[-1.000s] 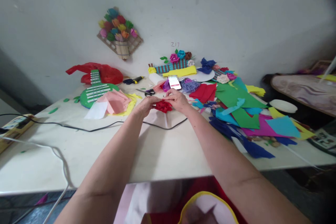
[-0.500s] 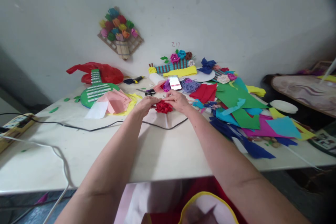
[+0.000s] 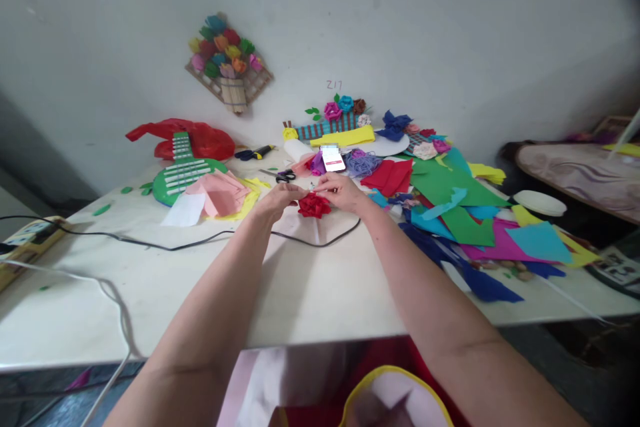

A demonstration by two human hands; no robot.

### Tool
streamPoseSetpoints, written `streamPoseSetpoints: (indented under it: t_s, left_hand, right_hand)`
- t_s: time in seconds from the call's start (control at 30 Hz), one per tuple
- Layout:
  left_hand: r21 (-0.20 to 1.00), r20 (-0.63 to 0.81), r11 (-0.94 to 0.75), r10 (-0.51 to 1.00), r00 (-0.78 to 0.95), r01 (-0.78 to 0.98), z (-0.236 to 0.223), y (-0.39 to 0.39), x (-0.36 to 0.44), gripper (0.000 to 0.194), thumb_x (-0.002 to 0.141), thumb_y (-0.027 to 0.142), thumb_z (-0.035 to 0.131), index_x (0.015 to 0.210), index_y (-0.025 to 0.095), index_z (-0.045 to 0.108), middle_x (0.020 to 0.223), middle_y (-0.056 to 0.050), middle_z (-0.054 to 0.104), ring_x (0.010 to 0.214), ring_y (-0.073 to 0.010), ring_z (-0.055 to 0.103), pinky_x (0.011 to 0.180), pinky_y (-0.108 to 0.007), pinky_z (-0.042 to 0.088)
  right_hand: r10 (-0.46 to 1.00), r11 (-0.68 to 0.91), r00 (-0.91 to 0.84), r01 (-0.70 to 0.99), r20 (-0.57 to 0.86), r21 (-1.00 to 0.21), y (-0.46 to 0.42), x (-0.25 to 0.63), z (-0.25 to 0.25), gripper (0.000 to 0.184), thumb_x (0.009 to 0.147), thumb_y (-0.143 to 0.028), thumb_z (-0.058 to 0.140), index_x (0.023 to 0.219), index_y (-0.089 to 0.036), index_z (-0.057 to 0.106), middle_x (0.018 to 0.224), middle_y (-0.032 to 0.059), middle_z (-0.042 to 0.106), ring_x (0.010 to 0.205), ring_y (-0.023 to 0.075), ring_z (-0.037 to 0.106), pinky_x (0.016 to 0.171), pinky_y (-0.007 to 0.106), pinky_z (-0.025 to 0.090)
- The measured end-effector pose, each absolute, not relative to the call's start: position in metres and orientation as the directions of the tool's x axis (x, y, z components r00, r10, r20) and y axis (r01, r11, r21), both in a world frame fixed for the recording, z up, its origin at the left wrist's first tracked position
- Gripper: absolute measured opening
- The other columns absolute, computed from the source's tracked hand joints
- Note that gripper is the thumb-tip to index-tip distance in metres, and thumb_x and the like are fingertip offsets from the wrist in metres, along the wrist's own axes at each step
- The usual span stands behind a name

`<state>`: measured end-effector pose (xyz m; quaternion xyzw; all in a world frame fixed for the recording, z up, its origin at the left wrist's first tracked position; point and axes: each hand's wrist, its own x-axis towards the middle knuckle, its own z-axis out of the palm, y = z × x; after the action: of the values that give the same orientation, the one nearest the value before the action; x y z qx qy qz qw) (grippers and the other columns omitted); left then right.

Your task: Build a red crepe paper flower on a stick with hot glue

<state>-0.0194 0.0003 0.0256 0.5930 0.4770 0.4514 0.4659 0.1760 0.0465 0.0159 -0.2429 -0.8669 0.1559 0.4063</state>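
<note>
Between my two hands is a red paper flower [image 3: 314, 205] with ruffled petals, just above the white table [image 3: 320, 280]. My left hand [image 3: 281, 201] pinches its upper left edge with thumb and fingers together. Opposite it, my right hand [image 3: 341, 191] has its fingertips closed at the flower's upper right edge. Any small part between the fingertips is too fine to make out. Just behind my hands lie black-handled scissors [image 3: 285, 176] and a phone [image 3: 333, 159] with a lit screen.
A black cable [image 3: 200, 240] crosses the table in front of the flower. Coloured paper sheets [image 3: 480, 227] cover the right side. At left are a green guitar-shaped craft piece [image 3: 170, 180], pink paper [image 3: 220, 193] and a power strip [image 3: 35, 240]. Yellow-handled pliers [image 3: 257, 153] lie farther back.
My hands stay at the flower, with the right fingers shifted very slightly. The flower has turned or moved a little to the right.
</note>
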Motion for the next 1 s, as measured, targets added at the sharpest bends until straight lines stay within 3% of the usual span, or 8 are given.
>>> streamPoseSetpoints:
  t_s: [0.17, 0.33, 0.47, 0.7, 1.0]
  left_hand:
    - [0.984, 0.097, -0.116, 0.984, 0.148, 0.132, 0.023, 0.002, -0.020, 0.031, 0.051, 0.042, 0.079, 0.062, 0.015, 0.070, 0.061, -0.004, 0.063, 0.064, -0.0158, 0.053, 0.069, -0.031, 0.038]
    - [0.983, 0.105, -0.129, 0.978, 0.179, 0.129, 0.022, 0.002, -0.020, 0.028, 0.054, 0.040, 0.076, 0.063, 0.014, 0.070, 0.062, -0.004, 0.064, 0.065, -0.0162, 0.054, 0.070, -0.032, 0.039]
    - [0.982, 0.106, -0.132, 0.977, 0.185, 0.138, 0.022, 0.002, -0.020, 0.028, 0.056, 0.041, 0.076, 0.062, 0.015, 0.069, 0.061, -0.004, 0.063, 0.064, -0.0157, 0.053, 0.070, -0.031, 0.038]
    - [0.995, 0.092, -0.098, 0.981, 0.171, 0.031, 0.026, -0.001, -0.017, 0.026, 0.054, 0.037, 0.078, 0.061, 0.014, 0.069, 0.061, -0.004, 0.061, 0.061, -0.0144, 0.051, 0.065, -0.030, 0.037]
    - [0.996, 0.071, -0.063, 0.987, 0.147, -0.063, 0.028, -0.002, -0.018, 0.030, 0.053, 0.040, 0.083, 0.061, 0.014, 0.070, 0.064, -0.007, 0.067, 0.063, -0.0159, 0.056, 0.068, -0.031, 0.041]
  right_hand:
    - [0.542, 0.832, -0.592, 0.275, 0.597, -0.482, 0.045, 0.182, 0.023, 0.023, 0.084, -0.011, 0.059, 0.089, -0.022, 0.079, 0.094, 0.0070, 0.069, 0.089, 0.0147, 0.064, 0.078, 0.027, 0.051]
    - [0.620, 0.771, -0.666, 0.419, 0.415, -0.480, 0.041, 0.185, 0.029, 0.023, 0.086, -0.019, 0.061, 0.102, -0.023, 0.077, 0.099, 0.0075, 0.075, 0.090, 0.0186, 0.068, 0.082, 0.030, 0.053]
    - [0.697, 0.696, -0.642, 0.495, 0.320, -0.520, 0.034, 0.185, 0.032, 0.027, 0.087, -0.024, 0.060, 0.109, -0.030, 0.074, 0.114, 0.0022, 0.073, 0.103, 0.0216, 0.069, 0.090, 0.031, 0.052]
    - [0.752, 0.658, -0.554, 0.618, 0.356, -0.430, 0.025, 0.182, 0.038, 0.031, 0.085, -0.024, 0.061, 0.111, -0.036, 0.072, 0.111, -0.0013, 0.073, 0.102, 0.0238, 0.070, 0.083, 0.032, 0.055]
    - [0.748, 0.661, -0.516, 0.629, 0.416, -0.409, 0.016, 0.176, 0.041, 0.035, 0.085, -0.014, 0.059, 0.114, -0.030, 0.072, 0.114, 0.0009, 0.072, 0.107, 0.0222, 0.069, 0.086, 0.030, 0.055]
